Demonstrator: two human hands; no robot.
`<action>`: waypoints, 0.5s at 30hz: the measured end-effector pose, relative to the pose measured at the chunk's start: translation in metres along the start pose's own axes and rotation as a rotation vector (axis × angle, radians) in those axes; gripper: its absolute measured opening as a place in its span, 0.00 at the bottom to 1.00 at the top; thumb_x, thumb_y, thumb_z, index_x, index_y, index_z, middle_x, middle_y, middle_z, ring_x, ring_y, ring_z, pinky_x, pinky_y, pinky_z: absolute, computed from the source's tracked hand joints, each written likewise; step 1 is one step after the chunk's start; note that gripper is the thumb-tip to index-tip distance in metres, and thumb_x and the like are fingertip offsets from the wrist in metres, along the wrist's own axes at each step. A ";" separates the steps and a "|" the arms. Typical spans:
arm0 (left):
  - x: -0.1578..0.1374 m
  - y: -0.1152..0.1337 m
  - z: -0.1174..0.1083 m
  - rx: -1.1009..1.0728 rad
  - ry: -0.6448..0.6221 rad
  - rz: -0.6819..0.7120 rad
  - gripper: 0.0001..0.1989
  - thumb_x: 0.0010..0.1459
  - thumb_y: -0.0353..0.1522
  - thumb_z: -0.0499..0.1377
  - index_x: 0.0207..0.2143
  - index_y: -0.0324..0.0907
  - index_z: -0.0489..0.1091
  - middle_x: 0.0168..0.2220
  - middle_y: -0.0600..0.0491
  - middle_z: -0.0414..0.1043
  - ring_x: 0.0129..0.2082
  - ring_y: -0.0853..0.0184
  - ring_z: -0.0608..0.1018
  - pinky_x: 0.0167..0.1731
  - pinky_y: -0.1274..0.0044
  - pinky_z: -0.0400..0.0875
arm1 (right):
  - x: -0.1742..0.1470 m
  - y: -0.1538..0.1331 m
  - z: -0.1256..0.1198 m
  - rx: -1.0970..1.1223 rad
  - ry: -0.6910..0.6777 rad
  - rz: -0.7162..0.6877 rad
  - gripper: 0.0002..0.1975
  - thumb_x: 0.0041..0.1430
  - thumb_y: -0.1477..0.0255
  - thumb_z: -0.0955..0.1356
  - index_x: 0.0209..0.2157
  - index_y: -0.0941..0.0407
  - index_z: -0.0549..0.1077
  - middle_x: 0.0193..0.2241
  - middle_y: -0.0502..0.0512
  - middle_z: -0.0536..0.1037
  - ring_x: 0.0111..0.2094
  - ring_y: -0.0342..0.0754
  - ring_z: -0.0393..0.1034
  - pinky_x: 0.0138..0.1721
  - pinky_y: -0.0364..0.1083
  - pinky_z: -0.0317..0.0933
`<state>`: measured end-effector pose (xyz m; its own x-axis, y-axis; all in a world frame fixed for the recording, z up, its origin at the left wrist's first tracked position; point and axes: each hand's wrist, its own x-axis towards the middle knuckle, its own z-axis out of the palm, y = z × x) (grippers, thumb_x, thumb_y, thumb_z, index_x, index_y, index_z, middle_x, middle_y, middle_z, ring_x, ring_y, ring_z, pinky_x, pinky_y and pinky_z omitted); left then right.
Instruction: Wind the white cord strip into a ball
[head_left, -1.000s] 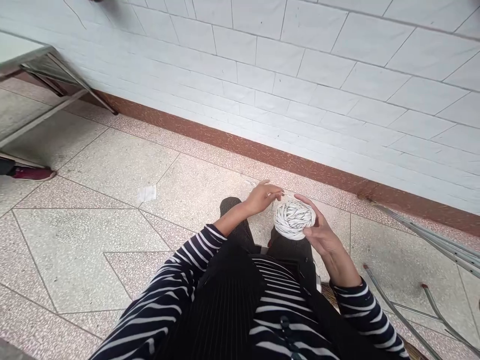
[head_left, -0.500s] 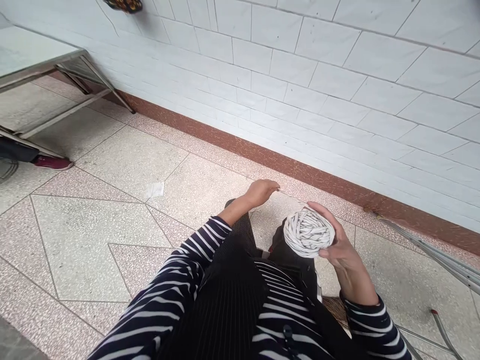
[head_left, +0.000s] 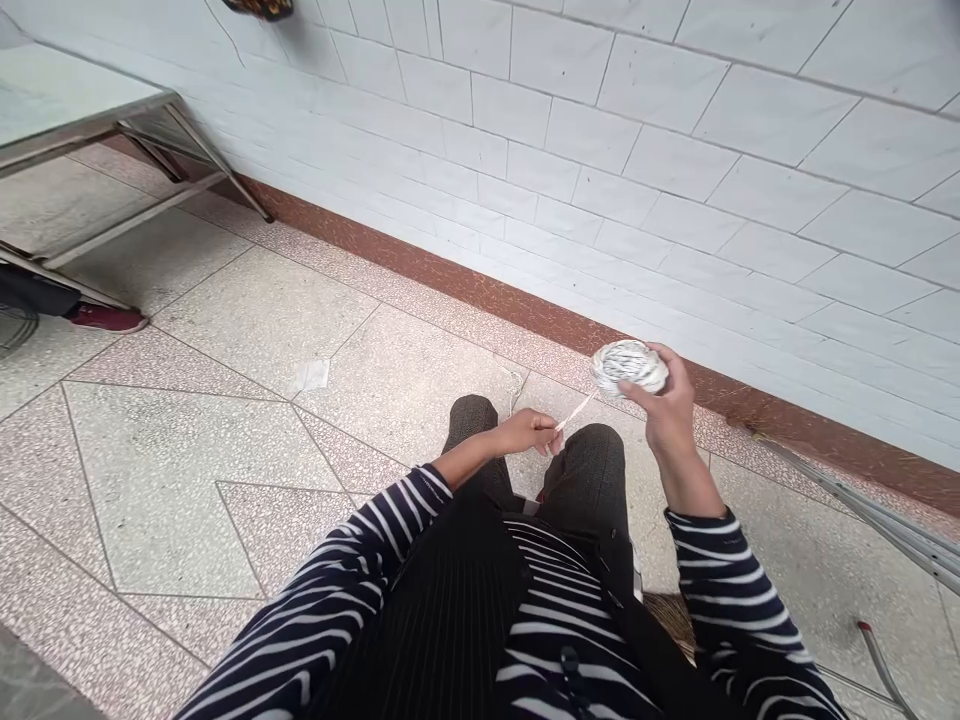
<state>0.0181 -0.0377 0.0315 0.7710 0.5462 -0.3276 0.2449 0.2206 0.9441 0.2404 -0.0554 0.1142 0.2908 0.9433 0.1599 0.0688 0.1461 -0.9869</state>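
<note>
Left hand (head_left: 527,432): low, near two knees (head_left: 598,455), fingers pinching one strand (head_left: 576,411).
Right hand (head_left: 670,402): farther forward, fingers curved around one white ball (head_left: 626,364).
Red shoe (head_left: 109,318): one.

Indoor room, sort unclear: home, workshop or canteen all possible. White tiled wall (head_left: 600,180), red-brown skirting (head_left: 450,275), speckled floor (head_left: 165,480) with inlaid lines, metal-framed table (head_left: 67,90) at left, metal bars (head_left: 892,529) at right.
</note>
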 end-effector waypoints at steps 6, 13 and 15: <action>-0.022 0.021 -0.006 0.309 -0.001 0.035 0.12 0.61 0.30 0.53 0.26 0.38 0.70 0.25 0.55 0.73 0.26 0.72 0.73 0.28 0.81 0.65 | 0.007 0.063 0.007 -0.439 0.052 -0.076 0.35 0.38 0.63 0.78 0.50 0.53 0.70 0.49 0.57 0.67 0.53 0.58 0.62 0.57 0.58 0.56; -0.005 0.060 -0.034 1.052 0.241 0.225 0.14 0.65 0.31 0.52 0.30 0.38 0.73 0.28 0.50 0.74 0.28 0.67 0.73 0.29 0.78 0.58 | -0.027 0.091 0.022 -0.188 -0.220 0.258 0.34 0.34 0.65 0.79 0.47 0.52 0.72 0.45 0.56 0.72 0.49 0.60 0.65 0.54 0.58 0.59; 0.000 0.062 -0.033 1.128 0.240 0.252 0.15 0.66 0.31 0.50 0.31 0.38 0.73 0.30 0.49 0.75 0.30 0.66 0.74 0.29 0.78 0.59 | -0.036 0.089 0.024 -0.067 -0.319 0.352 0.33 0.36 0.65 0.79 0.48 0.50 0.73 0.42 0.54 0.75 0.44 0.58 0.69 0.47 0.55 0.64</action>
<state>0.0142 0.0025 0.0889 0.7711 0.6365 -0.0120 0.5752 -0.6884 0.4418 0.2128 -0.0690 0.0199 0.0007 0.9779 -0.2092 0.0831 -0.2086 -0.9745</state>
